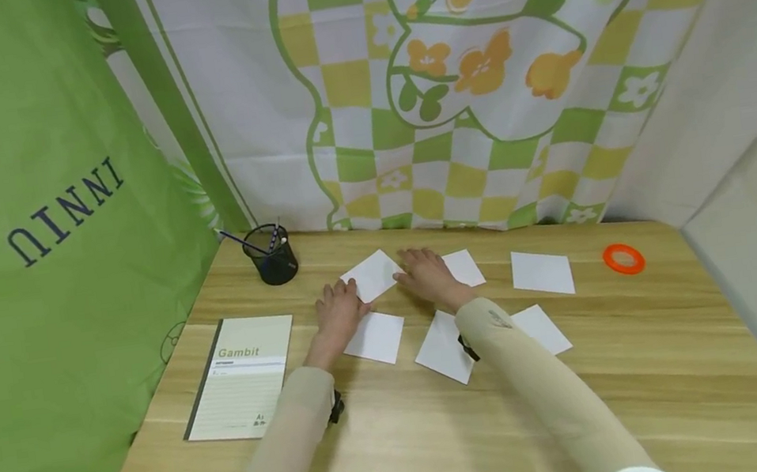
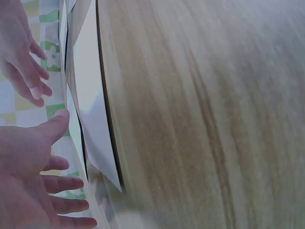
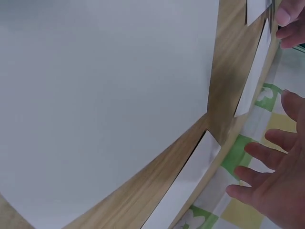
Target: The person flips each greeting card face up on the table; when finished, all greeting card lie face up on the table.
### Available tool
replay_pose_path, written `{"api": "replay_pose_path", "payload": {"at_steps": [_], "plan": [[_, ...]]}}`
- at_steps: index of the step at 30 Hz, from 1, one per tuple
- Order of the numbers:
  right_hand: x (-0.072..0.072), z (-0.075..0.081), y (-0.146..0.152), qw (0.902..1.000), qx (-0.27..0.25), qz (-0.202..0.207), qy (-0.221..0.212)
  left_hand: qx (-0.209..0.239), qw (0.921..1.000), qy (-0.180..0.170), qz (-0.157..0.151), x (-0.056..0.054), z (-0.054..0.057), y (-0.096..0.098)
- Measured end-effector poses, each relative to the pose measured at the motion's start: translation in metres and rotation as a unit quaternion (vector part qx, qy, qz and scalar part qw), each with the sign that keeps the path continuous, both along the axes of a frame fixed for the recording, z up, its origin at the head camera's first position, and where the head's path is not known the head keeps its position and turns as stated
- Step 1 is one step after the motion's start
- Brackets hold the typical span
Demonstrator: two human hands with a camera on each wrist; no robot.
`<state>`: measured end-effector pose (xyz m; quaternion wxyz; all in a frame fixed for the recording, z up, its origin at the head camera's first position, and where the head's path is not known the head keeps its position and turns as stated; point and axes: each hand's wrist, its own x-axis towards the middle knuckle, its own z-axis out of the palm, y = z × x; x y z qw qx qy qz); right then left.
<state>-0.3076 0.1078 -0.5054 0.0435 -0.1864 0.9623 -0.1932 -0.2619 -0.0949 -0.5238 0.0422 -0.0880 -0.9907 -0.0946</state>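
Note:
My left hand (image 1: 340, 314) is at the left corner of a white paper square (image 1: 375, 276) at the back left. Its fingers look straight and spread in the left wrist view. On the same square's right side is my right hand (image 1: 429, 275), fingers extended and slightly bent. Whether either hand touches the paper is hard to tell. A second white square (image 1: 378, 338) lies just in front of the left hand. Behind the right wrist, another square (image 1: 465, 267) is partly covered. The right forearm overlaps a tilted square (image 1: 442, 347) in front.
Farther right lie two more white squares, one at the back (image 1: 543, 272) and one nearer (image 1: 543, 328). An orange ring (image 1: 623, 259) sits at the far right. On the left are a notebook (image 1: 242, 377) and a black mesh pen cup (image 1: 274, 262) with pens. Curtains border the table.

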Motion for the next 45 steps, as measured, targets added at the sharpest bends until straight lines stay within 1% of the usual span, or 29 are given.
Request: {"api": "replay_pose_path", "payload": {"at_steps": [2, 6, 10, 13, 18, 23, 29, 36, 41, 45], "plan": [[-0.002, -0.004, -0.002, 1.0, 0.004, 0.0, 0.0, -0.003, 1.0, -0.001, 0.001, 0.0, -0.001, 0.002], [-0.005, -0.008, -0.006, 0.9999, 0.009, -0.002, -0.014, -0.009, 0.9999, 0.006, 0.004, -0.001, -0.005, 0.004], [-0.006, -0.011, -0.008, 0.9992, 0.027, -0.009, -0.027, -0.014, 0.9997, 0.017, 0.004, -0.002, -0.007, 0.007], [-0.006, -0.014, -0.009, 0.9987, 0.037, -0.012, -0.034, -0.014, 0.9998, 0.016, 0.004, -0.003, -0.008, 0.008], [-0.004, -0.013, -0.011, 0.9992, 0.033, -0.008, -0.019, 0.0, 0.9999, 0.012, 0.006, -0.004, -0.008, 0.008], [-0.002, -0.01, -0.014, 0.9994, 0.031, 0.0, -0.012, -0.002, 0.9997, 0.023, 0.0, -0.006, -0.007, 0.008], [0.0, -0.005, -0.018, 0.9998, 0.009, 0.007, -0.018, -0.018, 0.9994, 0.029, 0.003, -0.009, -0.007, 0.007], [0.0, -0.004, -0.021, 0.9994, -0.026, 0.001, -0.023, -0.015, 0.9997, 0.017, 0.01, -0.013, -0.01, 0.007], [-0.002, -0.004, -0.021, 0.9978, -0.064, 0.0, -0.019, -0.012, 0.9998, 0.01, 0.012, -0.015, -0.012, 0.006], [-0.002, -0.002, -0.019, 0.9962, -0.086, -0.007, -0.015, -0.014, 0.9998, 0.014, 0.01, -0.015, -0.013, 0.006]]}}
